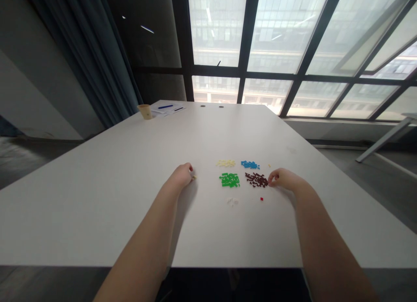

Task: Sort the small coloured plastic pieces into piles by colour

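My left hand (183, 175) rests at the table left of the sorted pieces, fingers curled together. A small pale yellow piece (194, 177) shows at its fingertips. My right hand (282, 179) pinches at the right edge of a pile of dark brown pieces (256, 179), with a tiny brown bit at the fingertips. Left of that pile lie green building pieces (230, 180). Behind them are pale yellow pieces (226, 163) and blue pieces (249, 165). Nearer to me lie a few white pieces (232, 201) and one red piece (261, 199).
All of this lies on a large white table (130, 198). A lone yellow-orange piece (269, 165) sits beyond my right hand. At the far left corner stand a paper cup (145, 112) and papers with a blue pen (165, 106). Windows rise behind the table.
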The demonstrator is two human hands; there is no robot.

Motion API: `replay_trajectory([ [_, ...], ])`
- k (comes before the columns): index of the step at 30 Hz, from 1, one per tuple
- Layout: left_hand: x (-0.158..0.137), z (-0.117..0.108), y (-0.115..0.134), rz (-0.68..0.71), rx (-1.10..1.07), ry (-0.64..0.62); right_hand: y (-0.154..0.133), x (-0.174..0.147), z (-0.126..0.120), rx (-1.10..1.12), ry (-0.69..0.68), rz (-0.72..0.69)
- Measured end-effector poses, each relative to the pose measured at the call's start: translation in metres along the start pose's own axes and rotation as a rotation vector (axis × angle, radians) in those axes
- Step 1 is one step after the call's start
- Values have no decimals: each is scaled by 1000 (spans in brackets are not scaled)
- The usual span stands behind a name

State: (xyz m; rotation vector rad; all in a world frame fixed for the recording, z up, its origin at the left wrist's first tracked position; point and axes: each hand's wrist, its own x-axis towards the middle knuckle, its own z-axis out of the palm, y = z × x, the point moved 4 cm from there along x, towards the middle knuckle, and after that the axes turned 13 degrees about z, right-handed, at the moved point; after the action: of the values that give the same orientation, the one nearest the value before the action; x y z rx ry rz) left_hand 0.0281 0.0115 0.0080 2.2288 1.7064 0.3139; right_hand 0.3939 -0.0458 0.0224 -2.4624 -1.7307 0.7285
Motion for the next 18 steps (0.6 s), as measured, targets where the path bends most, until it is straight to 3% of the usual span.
replay_trajectory([
  [5, 0, -1, 4, 42, -37, -5, -1, -1, -11, 32, 171, -13],
  [9, -3, -8, 6, 2, -51, 27, -2, -3, -14, 60, 219, -21],
  [14, -5, -19, 16, -30, -254, 138, -9, -10, -21, 91, 336, -16],
  [18, -9, -21, 45, 142, -515, 318, -29, -20, -22, 155, 402, -111],
])
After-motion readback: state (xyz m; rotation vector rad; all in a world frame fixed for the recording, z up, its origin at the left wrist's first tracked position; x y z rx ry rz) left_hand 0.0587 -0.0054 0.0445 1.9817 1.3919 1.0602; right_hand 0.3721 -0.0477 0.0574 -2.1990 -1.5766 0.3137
